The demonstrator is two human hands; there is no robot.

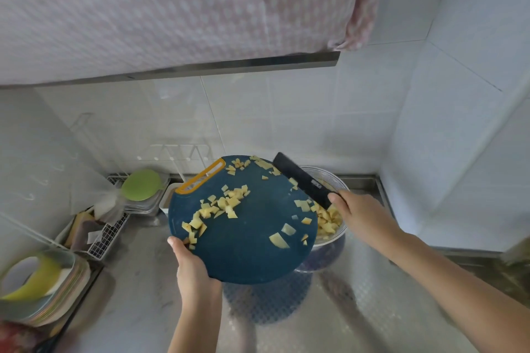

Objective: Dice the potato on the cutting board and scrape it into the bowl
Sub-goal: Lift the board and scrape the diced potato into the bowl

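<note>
A round dark-blue cutting board (243, 249) with an orange handle slot is lifted off the counter and tilted over a metal bowl (335, 233) at its right. My left hand (190, 264) grips the board's near-left edge. Yellow diced potato (220, 206) is scattered across the board, and more dice lie inside the bowl. My right hand (360, 213) holds the handle of a black cleaver (302, 179), whose blade lies at the board's right edge above the bowl.
A wire rack (106, 235) with sponges stands at the left, and a stack of plates (43, 292) sits at the near left. A green-lidded container (142, 185) rests behind the board. White tiled walls close the back and right.
</note>
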